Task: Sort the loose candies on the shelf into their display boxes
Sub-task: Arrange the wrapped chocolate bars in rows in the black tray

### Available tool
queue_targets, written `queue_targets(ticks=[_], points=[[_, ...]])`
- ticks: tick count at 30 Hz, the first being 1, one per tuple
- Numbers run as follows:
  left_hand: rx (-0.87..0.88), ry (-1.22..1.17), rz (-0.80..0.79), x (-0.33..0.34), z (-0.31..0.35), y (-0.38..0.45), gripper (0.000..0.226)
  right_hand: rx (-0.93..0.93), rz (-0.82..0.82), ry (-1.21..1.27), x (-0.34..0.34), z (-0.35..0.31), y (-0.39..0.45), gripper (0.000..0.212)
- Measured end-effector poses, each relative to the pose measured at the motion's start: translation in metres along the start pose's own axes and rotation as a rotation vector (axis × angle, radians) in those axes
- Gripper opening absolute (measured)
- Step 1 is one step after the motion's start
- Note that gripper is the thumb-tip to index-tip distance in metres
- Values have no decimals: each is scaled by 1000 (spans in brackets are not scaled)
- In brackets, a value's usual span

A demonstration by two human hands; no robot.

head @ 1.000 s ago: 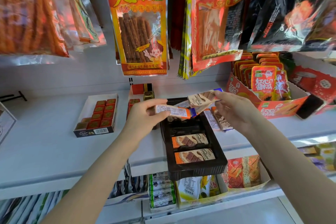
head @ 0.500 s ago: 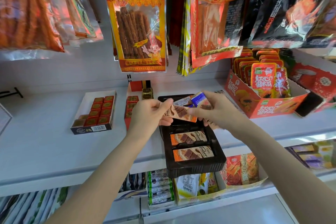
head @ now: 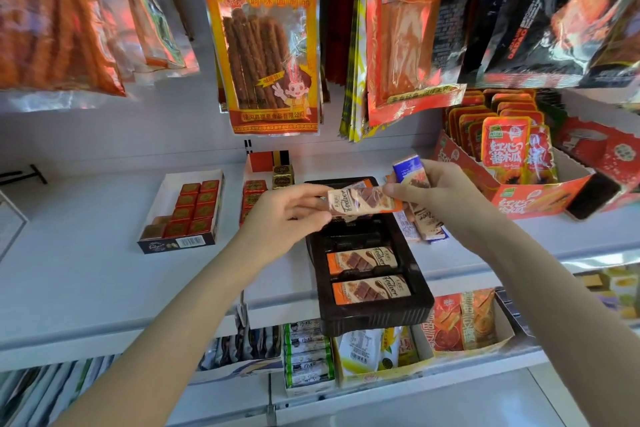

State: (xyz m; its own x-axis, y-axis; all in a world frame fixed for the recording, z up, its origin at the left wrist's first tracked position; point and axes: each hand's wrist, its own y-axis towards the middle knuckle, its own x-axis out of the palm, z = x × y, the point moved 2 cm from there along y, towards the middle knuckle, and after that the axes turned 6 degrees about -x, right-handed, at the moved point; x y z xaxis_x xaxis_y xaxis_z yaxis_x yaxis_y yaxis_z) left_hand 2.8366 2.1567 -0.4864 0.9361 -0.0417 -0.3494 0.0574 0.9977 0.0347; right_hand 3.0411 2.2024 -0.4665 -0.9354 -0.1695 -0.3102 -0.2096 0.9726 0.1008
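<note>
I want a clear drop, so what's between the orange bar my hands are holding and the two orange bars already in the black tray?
In the head view, only empty black tray slots lie between the held orange bar and the two seated orange bars.

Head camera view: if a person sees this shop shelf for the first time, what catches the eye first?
At centre, the left hand and right hand both hold an orange chocolate bar above the black display tray, where two similar bars lie. Above hangs a big red-yellow snack bag; at left stands a white box of red candy cubes.
</note>
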Motion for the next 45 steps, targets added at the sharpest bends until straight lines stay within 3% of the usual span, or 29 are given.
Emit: queue_targets(ticks=[3, 5, 8, 11, 16, 19, 25, 29, 35, 38, 41, 45], points=[[85, 95, 36, 3, 4, 0, 18, 168, 187, 301, 11, 7, -2, 19], [135, 157, 45, 11, 5, -1, 14, 260, 186, 497, 25, 10, -4, 22], [187, 317, 74, 16, -1, 2, 13, 196, 163, 595, 32, 3, -2, 17], [194, 556, 72, 10, -13, 5, 15, -40, 87, 336, 18, -15, 3, 11], [136, 698, -85, 4, -23, 0, 25, -216, -313, -291, 20, -24, 2, 13], [87, 697, -167, 6, -28, -5, 30, -289, -400, -451, 29, -20, 5, 12], [69, 644, -171, 7, -29, -7, 31, -333, -612, -661, 61, 3, 3, 15], [71, 628, -177, 5, -31, -7, 29, -268, -532, -629, 52, 8, 4, 20], [117, 769, -205, 5, -27, -9, 31, -157, -137, -554, 15, 5, 9, 26], [127, 812, -229, 6, -27, -10, 31, 60, -76, -347, 0, 11, 9, 39], [127, 837, -233, 7, -26, -12, 32, 265, -52, -198, -4, 22, 10, 28], [153, 859, -207, 9, -24, -13, 34, 213, 64, -184, -10, 26, 14, 16]])
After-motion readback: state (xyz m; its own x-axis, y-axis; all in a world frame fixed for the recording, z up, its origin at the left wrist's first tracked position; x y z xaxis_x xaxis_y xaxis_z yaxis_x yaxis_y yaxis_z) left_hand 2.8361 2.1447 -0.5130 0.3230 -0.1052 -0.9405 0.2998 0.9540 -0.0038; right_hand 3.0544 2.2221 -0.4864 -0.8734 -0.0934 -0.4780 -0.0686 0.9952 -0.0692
